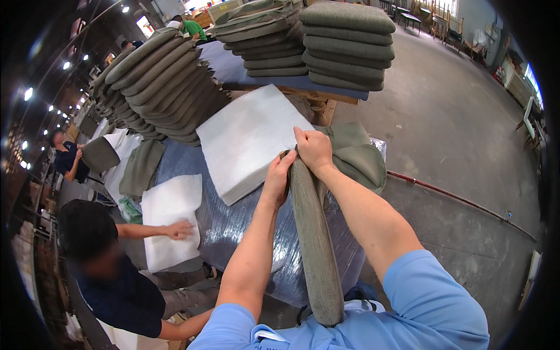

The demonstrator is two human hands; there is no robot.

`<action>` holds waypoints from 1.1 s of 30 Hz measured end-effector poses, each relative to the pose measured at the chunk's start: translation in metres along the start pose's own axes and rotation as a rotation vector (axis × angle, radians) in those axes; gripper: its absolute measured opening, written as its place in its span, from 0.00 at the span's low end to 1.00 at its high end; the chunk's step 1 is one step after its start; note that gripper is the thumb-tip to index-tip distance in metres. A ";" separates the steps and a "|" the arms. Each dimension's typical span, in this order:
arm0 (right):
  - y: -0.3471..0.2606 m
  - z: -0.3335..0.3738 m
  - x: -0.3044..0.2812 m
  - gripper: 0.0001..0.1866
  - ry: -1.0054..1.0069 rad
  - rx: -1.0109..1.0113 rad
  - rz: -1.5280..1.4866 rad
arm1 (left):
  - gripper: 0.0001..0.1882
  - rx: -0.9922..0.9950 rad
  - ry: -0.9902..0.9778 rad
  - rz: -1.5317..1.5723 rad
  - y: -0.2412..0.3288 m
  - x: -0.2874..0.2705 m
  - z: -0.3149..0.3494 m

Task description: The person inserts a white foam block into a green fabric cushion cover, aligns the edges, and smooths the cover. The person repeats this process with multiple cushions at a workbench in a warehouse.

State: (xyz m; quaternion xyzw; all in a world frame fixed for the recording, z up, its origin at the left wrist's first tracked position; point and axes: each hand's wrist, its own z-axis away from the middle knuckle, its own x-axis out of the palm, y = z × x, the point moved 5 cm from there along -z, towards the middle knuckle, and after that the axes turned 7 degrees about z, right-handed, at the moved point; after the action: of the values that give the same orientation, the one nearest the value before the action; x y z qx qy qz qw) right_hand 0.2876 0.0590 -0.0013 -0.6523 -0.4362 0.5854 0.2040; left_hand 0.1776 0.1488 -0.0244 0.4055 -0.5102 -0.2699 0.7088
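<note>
A grey-green seat cushion (315,239) stands on edge between my arms, its near end against my blue shirt. My left hand (277,178) is closed on the far end of the cushion, thumb along its edge. Beside it, my right hand (314,150) makes a fist round the cover at the far corner. What lies inside the fingers is mostly hidden. Just beyond my hands sits a stack of white batting sheets (251,134). Loose grey-green covers (354,153) lie to the right of my right hand.
Piled cushions (163,87) rise at the far left, with further stacks (347,44) on a blue-topped table behind. At left a co-worker (111,274) rests a hand on a white batting sheet (169,204). Plastic film covers my table (224,227). A red pole (443,195) extends over the floor at right.
</note>
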 end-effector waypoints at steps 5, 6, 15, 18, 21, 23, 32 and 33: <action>-0.009 0.001 -0.004 0.27 0.032 -0.082 0.072 | 0.28 -0.093 -0.094 -0.161 0.002 -0.005 0.004; -0.005 -0.001 -0.006 0.27 0.035 -0.089 0.092 | 0.29 -0.097 -0.109 -0.172 0.000 -0.001 0.006; 0.003 -0.003 0.008 0.28 0.070 -0.057 -0.009 | 0.19 -0.204 -0.070 -0.053 0.004 0.009 0.013; 0.003 -0.002 0.020 0.28 -0.006 -0.010 -0.105 | 0.18 -0.205 -0.004 -0.075 0.010 0.006 0.015; 0.002 -0.003 0.036 0.26 -0.117 0.012 -0.198 | 0.17 -0.233 0.054 -0.089 0.015 0.000 0.015; 0.004 -0.003 0.043 0.23 -0.130 0.017 -0.264 | 0.16 -0.266 0.075 -0.111 0.017 -0.003 0.013; 0.016 0.012 0.009 0.17 0.018 0.067 -0.275 | 0.16 -0.390 -0.042 -0.269 0.028 -0.014 -0.005; 0.019 0.024 0.003 0.17 0.051 0.094 -0.360 | 0.15 -0.383 -0.036 -0.286 0.031 -0.017 -0.005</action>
State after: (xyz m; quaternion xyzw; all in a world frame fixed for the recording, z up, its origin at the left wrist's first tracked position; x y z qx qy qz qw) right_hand 0.2716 0.0450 -0.0234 -0.5682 -0.5127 0.5423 0.3467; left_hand 0.1755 0.1802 -0.0068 0.3268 -0.3997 -0.4665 0.7182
